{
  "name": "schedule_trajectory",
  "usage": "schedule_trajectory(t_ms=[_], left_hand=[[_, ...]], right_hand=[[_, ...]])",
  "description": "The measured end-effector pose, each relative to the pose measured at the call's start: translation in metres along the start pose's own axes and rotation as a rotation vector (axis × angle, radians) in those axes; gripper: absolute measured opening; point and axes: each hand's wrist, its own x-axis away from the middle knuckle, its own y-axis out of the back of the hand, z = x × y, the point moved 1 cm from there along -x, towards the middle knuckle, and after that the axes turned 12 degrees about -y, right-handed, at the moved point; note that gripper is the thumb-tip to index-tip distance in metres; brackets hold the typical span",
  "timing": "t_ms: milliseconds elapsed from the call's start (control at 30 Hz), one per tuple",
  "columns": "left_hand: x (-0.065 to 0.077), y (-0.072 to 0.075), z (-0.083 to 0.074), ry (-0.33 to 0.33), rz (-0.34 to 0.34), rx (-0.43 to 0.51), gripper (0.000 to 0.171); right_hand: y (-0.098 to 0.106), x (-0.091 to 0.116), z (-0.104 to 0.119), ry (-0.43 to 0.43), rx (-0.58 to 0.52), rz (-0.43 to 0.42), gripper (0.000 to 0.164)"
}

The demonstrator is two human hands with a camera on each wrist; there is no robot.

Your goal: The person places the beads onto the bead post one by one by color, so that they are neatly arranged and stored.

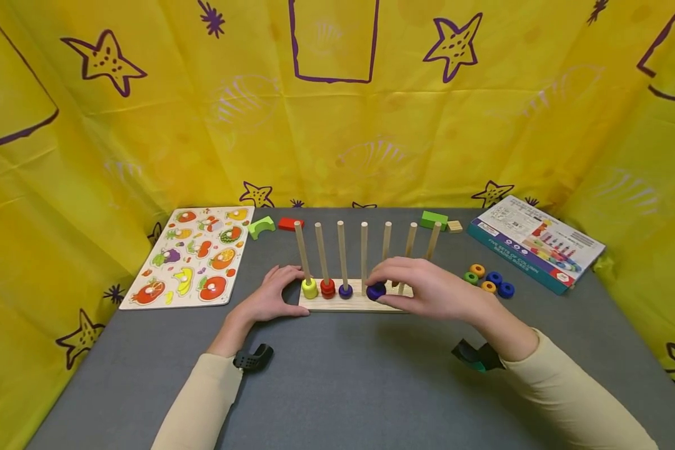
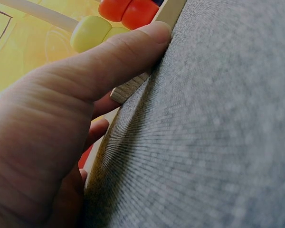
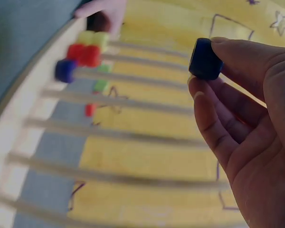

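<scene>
A wooden peg stand (image 1: 337,304) with several upright pegs lies across the table. My left hand (image 1: 272,292) grips its left end; in the left wrist view the thumb (image 2: 152,35) presses along the front edge and the fingers go behind. Yellow beads (image 1: 310,289) sit on the leftmost peg, red beads (image 1: 327,288) on the second, and one dark blue bead (image 1: 345,292) on the third. Between thumb and fingertips my right hand (image 1: 422,284) pinches another dark blue bead (image 3: 205,59). The right wrist view shows this bead raised near the peg tops, apart from the base.
Loose orange, green and blue beads (image 1: 495,278) lie right of the stand. Beyond them is a boxed game (image 1: 537,240). A fruit puzzle board (image 1: 188,256) lies at left. Behind the stand are green blocks (image 1: 434,219), a red block (image 1: 290,224) and a small wooden piece (image 1: 454,226).
</scene>
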Motion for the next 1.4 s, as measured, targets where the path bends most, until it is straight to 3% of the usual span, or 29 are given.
schedule_trajectory(t_ms=[367, 600, 733, 1033, 1233, 1400], left_hand=[[-0.001, 0.0, 0.0, -0.001, 0.0, 0.0, 0.073], [-0.001, 0.001, 0.002, -0.008, 0.002, 0.007, 0.072], [-0.001, 0.0, 0.002, -0.007, 0.002, 0.014, 0.072], [0.0, 0.0, 0.002, 0.001, 0.006, 0.022, 0.071], [0.0, -0.001, 0.002, -0.009, 0.005, 0.018, 0.071], [0.0, -0.001, 0.003, -0.013, 0.002, 0.012, 0.071]], right_hand=[[0.018, -0.049, 0.022, 0.195, 0.005, -0.181, 0.032], [0.034, -0.069, 0.027, 0.18, 0.042, -0.279, 0.034], [0.038, -0.077, 0.026, 0.148, 0.072, -0.295, 0.033], [0.036, -0.08, 0.022, 0.024, 0.074, -0.242, 0.034], [0.039, -0.074, 0.024, 0.069, 0.048, -0.3, 0.036], [0.041, -0.057, 0.027, 0.107, 0.039, -0.328, 0.037]])
